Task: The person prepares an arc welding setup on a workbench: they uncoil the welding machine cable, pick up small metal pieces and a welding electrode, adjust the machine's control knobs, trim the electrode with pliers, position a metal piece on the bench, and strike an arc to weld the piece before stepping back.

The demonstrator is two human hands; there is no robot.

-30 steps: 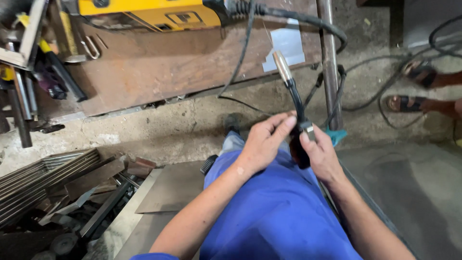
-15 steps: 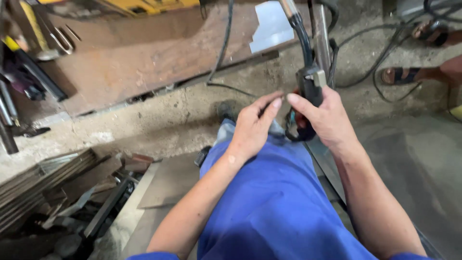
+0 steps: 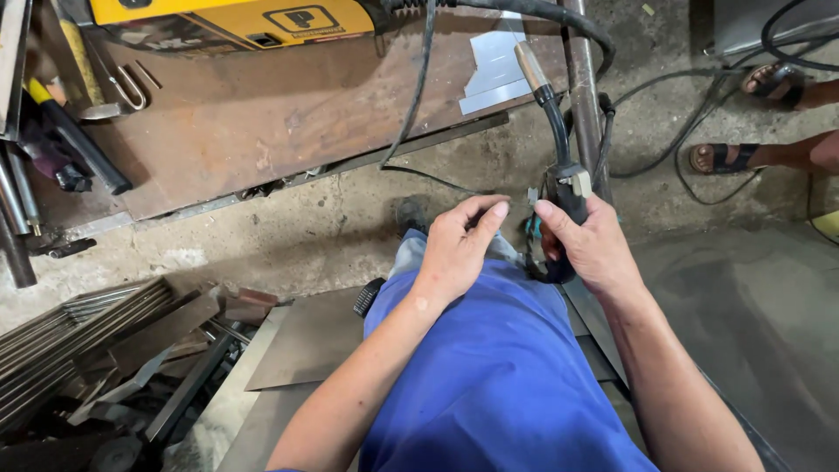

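On a workshop floor seen from above, steel strips [image 3: 70, 332] lie stacked at eight o'clock, with dark-handled tools [image 3: 61, 140] leaning at ten o'clock beside a rusty plate [image 3: 288, 114]. A yellow welder [image 3: 227, 17] sits on that plate at eleven o'clock, its black cable [image 3: 419, 96] trailing down toward the centre. A grey sheet [image 3: 315, 336] lies just left of the worker's blue-trousered leg [image 3: 498, 376]. The left hand [image 3: 459, 249] rests on the knee, fingers loosely curled and holding nothing that can be seen, its fingertips close to the torch. Just right of centre, the right hand [image 3: 590, 245] is wrapped around the black handle of a welding torch [image 3: 559, 166], thumb laid across the grip. The torch's curved neck rises toward twelve o'clock, its metal nozzle pointing at a pale metal piece [image 3: 494, 65] and an upright steel tube [image 3: 585, 96]. At two o'clock, another person's sandalled feet [image 3: 725, 157] stand among loose cables [image 3: 664, 131] on the concrete.
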